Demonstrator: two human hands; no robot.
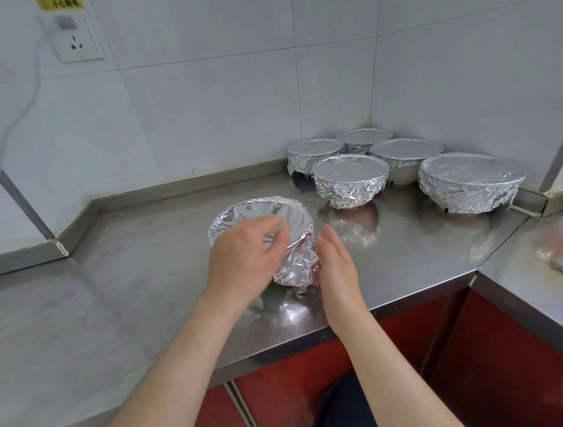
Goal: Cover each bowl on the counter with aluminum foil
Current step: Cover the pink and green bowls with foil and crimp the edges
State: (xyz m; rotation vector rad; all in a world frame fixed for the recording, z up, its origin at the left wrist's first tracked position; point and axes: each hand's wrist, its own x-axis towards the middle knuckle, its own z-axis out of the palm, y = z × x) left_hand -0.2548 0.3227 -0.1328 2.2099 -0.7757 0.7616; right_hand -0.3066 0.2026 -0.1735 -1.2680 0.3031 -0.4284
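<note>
Six under foil, one up close

Grey stainless-steel tabletop (146, 274) spreads beneath the fingers (271, 225). Five round bowls capped in crinkled silver foil (350, 179) cluster well beyond the fingers. A sixth foil-wrapped bowl (294, 265) sits between both hands: left hand (243, 259) fingers lie together, nearly straight, across its top; right hand (338, 265) fingers press flat against its side.

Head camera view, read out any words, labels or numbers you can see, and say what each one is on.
Yellow sticker on the wall above the socket: dark characters, cut off by the frame edge and too blurred to read.
Socket, foil-covered bowls, counter: no text visible.
</note>
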